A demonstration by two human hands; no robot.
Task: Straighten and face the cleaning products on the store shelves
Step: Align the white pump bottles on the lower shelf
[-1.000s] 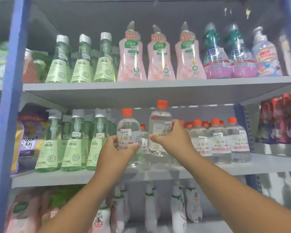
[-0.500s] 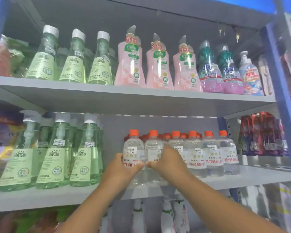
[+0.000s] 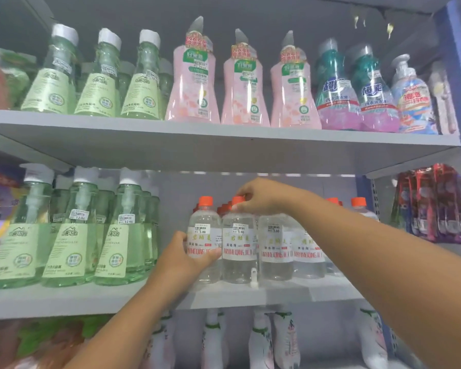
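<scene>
Left hand (image 3: 183, 258) wraps one clear ribbed bottle (image 3: 205, 245); right hand (image 3: 261, 197) pinches, seemingly, neighbour's orange cap (image 3: 237, 200).

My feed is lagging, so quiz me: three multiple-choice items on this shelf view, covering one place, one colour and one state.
1. Where is the right hand?
A. on an orange bottle cap
B. on a pink bottle
C. below the shelf

2. What colour are the caps of the clear bottles?
A. white
B. orange
C. blue

3. What is the left hand doing?
A. hanging free
B. gripping the leftmost clear bottle
C. holding a green bottle

Answers: 1 A, its fingers pinch the second bottle's cap; 2 B, every visible cap is orange; 3 B, its thumb crosses that bottle's label.
</scene>
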